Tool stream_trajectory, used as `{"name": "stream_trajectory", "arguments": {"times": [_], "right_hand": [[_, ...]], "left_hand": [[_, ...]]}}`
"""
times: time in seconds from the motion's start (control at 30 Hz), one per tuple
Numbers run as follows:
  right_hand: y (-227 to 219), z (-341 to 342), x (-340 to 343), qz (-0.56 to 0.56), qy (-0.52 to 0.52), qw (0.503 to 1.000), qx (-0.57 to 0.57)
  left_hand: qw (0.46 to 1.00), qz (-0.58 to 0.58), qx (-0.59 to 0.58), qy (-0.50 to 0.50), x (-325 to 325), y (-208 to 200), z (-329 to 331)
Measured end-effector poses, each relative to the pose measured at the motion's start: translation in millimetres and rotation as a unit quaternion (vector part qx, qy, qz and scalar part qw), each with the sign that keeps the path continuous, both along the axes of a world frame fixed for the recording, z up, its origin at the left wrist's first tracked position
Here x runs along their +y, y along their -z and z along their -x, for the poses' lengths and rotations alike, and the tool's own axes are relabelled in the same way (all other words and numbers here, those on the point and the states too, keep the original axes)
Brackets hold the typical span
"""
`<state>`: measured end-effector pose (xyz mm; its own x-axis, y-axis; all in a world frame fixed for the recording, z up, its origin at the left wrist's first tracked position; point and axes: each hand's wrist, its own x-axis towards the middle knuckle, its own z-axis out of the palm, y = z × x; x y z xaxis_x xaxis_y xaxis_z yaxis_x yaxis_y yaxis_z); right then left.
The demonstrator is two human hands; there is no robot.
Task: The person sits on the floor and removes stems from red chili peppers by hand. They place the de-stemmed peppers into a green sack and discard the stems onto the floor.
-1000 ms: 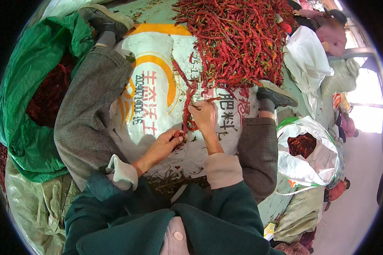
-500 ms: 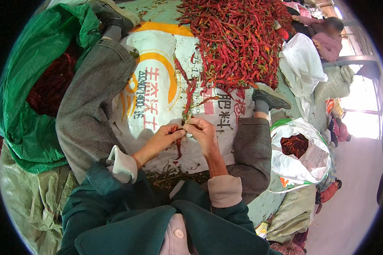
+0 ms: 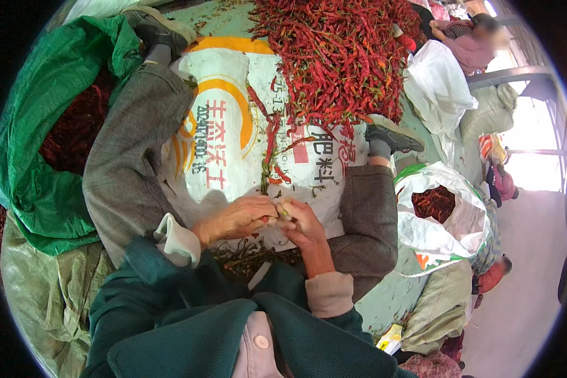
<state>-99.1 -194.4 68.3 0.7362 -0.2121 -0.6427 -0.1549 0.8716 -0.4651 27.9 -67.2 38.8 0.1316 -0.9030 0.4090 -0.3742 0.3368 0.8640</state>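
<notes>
My left hand (image 3: 236,218) is closed, its fingers curled round red chili peppers that show only as a bit of red at the fingertips. Against it, my right hand (image 3: 305,228) pinches a small pale-green stem (image 3: 285,215). Both hands meet low over a white printed sack (image 3: 233,69) spread flat between my legs. Just beyond them, several loose red chilies (image 3: 271,135) with stems lie in a line on the sack. Farther off, a big heap of red chilies (image 3: 340,60) covers the sack's far right part.
A green bag (image 3: 31,126) of dark red chilies stands at my left. On my right is a white bag (image 3: 466,220) holding more chilies. Plucked stems (image 3: 239,261) lie close to my lap. Another person (image 3: 472,47) sits at the far right, near a white plastic bag (image 3: 441,82).
Both hands have drawn a little nearer to me. The left hand has turned its back upward, and the chili that hung below it no longer shows. The view has shifted slightly.
</notes>
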Motion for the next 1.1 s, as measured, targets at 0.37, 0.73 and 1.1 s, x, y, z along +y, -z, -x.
{"name": "stream_trajectory", "arguments": {"times": [0.37, 0.73, 1.1], "right_hand": [[15, -40, -50, 0.632, -0.155, 0.745, 0.146], [13, -55, -23, 0.504, -0.163, 0.841, 0.114], [-9, -28, -3, 0.276, -0.096, 0.955, 0.050]], "left_hand": [[0.915, -0.272, 0.293, -0.057, 1, 11, 2], [0.828, -0.194, 0.511, -0.124, 0, -1, 1], [0.953, -0.197, 0.227, -0.040, 9, 1, 9]]}}
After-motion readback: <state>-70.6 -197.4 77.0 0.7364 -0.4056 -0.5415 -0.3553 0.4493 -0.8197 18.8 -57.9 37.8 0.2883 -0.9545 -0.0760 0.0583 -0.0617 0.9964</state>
